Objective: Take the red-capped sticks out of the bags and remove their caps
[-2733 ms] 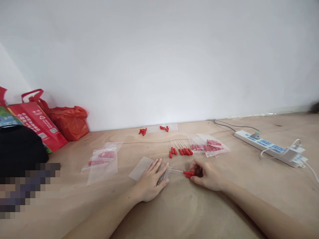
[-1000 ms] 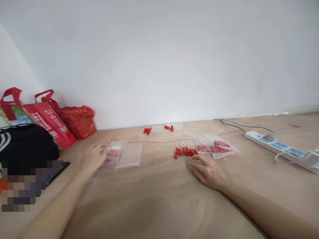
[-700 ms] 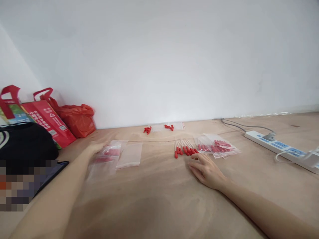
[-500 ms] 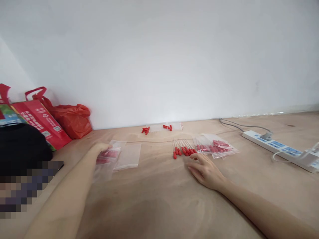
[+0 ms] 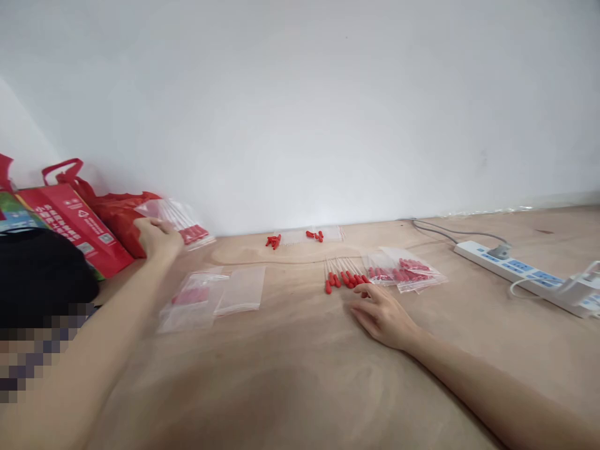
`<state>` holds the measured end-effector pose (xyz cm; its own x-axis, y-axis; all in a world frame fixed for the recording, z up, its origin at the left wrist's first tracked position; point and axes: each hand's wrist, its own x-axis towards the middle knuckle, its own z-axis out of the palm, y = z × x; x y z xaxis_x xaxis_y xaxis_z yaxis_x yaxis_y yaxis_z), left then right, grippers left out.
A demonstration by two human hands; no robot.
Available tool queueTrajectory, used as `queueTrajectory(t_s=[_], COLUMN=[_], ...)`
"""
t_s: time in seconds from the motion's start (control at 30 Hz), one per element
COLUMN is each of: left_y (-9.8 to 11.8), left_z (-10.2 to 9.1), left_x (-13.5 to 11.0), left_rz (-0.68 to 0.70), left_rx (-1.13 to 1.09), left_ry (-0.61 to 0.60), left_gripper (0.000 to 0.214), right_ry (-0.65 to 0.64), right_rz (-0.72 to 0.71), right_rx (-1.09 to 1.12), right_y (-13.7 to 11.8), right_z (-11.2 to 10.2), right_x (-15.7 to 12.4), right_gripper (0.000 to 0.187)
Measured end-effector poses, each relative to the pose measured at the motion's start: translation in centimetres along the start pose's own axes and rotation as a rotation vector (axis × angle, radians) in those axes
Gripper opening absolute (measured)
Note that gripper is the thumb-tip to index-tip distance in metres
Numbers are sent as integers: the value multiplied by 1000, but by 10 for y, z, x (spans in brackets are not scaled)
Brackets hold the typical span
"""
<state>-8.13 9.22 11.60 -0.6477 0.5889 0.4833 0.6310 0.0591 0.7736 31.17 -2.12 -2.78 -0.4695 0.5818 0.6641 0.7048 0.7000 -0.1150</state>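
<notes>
My left hand (image 5: 157, 237) is raised at the left, closed on a clear zip bag (image 5: 180, 223) holding red-capped droppers, lifted in front of a red plastic bag (image 5: 117, 215). My right hand (image 5: 382, 315) lies flat on the wooden surface, fingers apart, holding nothing. Its fingertips are just short of a row of loose red-capped glass droppers (image 5: 342, 275). More clear bags (image 5: 206, 297) lie between the hands, one with red pieces inside and one that looks empty.
Filled clear bags (image 5: 405, 273) lie right of the loose droppers. Small red caps (image 5: 270, 240) sit by the wall. A white power strip (image 5: 525, 272) with cables is at the right. A red box (image 5: 75, 228) and a black item (image 5: 37, 275) stand at the left.
My left hand picked a filled bag off the left pile and lifted it up toward the red plastic bag. My right hand stayed flat by the droppers.
</notes>
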Motion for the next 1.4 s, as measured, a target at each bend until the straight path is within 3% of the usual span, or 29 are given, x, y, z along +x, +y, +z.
queueTrajectory(t_s=[0.13,0.3,0.4,0.53,0.63,0.73,0.83,0.9,1.0,1.17,1.4], left_y=[4,-7,-14,-22,-23,-22,-21,-22,-24,-25,-16], left_z=[18,46,57,62,55,38,19,11,9,16,16], left_x=[-70,-170,-196,-200,-200,-202,-203,-204,-206,-210,-209], left_rz=[-90,-75,9,82,172,519,907,1013,1086,1079,682], left_rx=[-134,-278,-296,-278,-257,-188,-142,-133,-150,-214,-214], left_ry=[-316,-684,-720,-718,-692,-610,-688,-761,-744,-740,-865], left_gripper=[41,40,36,32,30,27,21,16,8,18,14], right_ry=[-8,14,35,16,-40,-65,-70,-70,-66,-58,-8], right_rz=[6,23,28,-83,-141,-115,-62,-34,-2,57,-86], right_rx=[30,35,8,-17,4,26,53,63,57,46,65], right_y=[-7,-18,-21,-22,-22,-22,-22,-22,-22,-22,-24], right_z=[9,24,32,38,38,36,35,35,35,35,35], right_x=[5,20,30,38,40,40,39,39,38,37,37], right_gripper=[17,19,27,20,17,15,14,13,12,10,12])
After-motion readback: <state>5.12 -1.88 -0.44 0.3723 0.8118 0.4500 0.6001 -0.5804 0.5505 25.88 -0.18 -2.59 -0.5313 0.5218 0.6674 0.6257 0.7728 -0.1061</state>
